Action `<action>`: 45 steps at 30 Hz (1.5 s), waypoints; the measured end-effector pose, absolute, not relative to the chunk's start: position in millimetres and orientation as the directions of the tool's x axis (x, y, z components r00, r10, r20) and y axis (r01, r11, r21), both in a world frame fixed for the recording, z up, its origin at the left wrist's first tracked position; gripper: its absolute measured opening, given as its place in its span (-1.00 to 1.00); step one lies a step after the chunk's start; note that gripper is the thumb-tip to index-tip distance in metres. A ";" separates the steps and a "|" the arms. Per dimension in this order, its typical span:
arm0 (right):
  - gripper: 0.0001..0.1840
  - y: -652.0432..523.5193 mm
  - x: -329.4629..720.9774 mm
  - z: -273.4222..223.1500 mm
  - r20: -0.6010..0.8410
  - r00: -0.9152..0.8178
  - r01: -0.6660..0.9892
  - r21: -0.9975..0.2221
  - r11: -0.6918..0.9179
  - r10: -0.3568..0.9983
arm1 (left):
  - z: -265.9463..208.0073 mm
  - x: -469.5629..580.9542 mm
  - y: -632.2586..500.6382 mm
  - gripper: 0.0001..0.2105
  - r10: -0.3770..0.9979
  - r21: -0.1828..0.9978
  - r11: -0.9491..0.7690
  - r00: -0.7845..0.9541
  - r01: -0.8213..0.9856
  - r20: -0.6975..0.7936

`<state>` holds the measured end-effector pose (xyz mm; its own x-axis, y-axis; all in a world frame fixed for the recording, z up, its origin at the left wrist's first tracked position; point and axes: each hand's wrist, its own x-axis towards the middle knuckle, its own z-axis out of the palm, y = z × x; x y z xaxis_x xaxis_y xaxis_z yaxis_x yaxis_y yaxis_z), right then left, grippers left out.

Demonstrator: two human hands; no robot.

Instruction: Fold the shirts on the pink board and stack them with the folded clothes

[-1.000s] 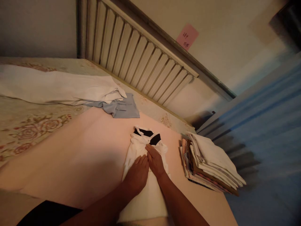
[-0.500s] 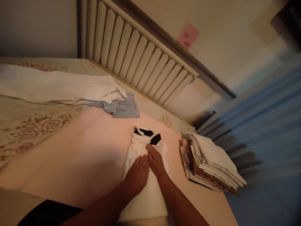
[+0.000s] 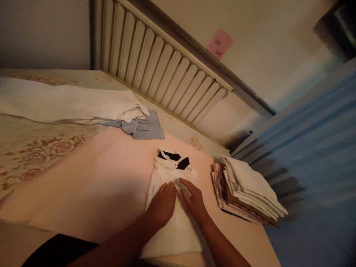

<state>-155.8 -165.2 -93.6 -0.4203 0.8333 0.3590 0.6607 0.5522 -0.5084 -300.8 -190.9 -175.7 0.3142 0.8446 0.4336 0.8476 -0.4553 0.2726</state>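
A white collared shirt [image 3: 178, 237], black inside the collar, lies folded into a narrow strip on the pink cloth, its collar pointing away from me. My left hand [image 3: 164, 202] rests flat on the middle of the shirt, fingers extended toward the collar. Just right of it is my right hand [image 3: 193, 198], its thumb and fingers apart, over the shirt's right half; whether it touches the fabric I cannot tell. Neither hand grips anything.
A stack of folded clothes [image 3: 250, 189] stands at the right on the pink cloth [image 3: 111, 178]. Beyond lie a grey-blue garment [image 3: 150, 126] and a long white garment [image 3: 63, 102] on a floral cover [image 3: 55, 146]. Behind is a radiator [image 3: 164, 70]; a blue curtain [image 3: 314, 163] hangs right.
My right hand has drawn back from the collar area and moved right, parting from my left hand, its fingers opening. My left hand has stayed nearly in place.
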 end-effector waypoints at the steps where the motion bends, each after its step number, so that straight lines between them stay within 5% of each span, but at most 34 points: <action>1: -0.63 -178.2 -151.0 -91.3 0.363 -0.439 0.666 -0.482 0.569 0.822 | -175.7 -301.4 -191.1 -0.60 0.841 0.267 -0.461 0.320 0.846 0.437; 14: -0.37 -300.1 -109.0 -115.7 0.342 -0.716 0.613 -0.109 0.782 0.609 | -177.2 -302.6 -191.0 -0.60 0.816 0.242 -0.488 0.340 0.839 0.466; 22: -0.31 -294.7 -119.9 -130.4 0.378 -0.730 0.622 0.023 0.783 0.569 | -168.5 -305.5 -192.8 -0.59 0.837 0.324 -0.482 0.317 0.815 0.446; 30: -0.49 -288.9 -135.8 -121.2 0.357 -0.707 0.633 -0.064 0.771 0.610 | -158.5 -309.5 -193.7 -0.63 0.857 0.356 -0.480 0.341 0.802 0.387; 45: -0.66 -294.4 -207.5 -85.3 0.100 -0.674 0.592 -0.520 0.616 0.732 | -136.4 -310.5 -203.7 -0.70 0.905 0.342 -0.406 0.321 0.848 0.279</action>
<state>-207.5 -294.4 -85.3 -0.6743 0.7317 0.1002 0.5916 0.6164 -0.5197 -310.5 -203.7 -136.4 0.3206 0.9052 0.2789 0.8478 -0.4056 0.3417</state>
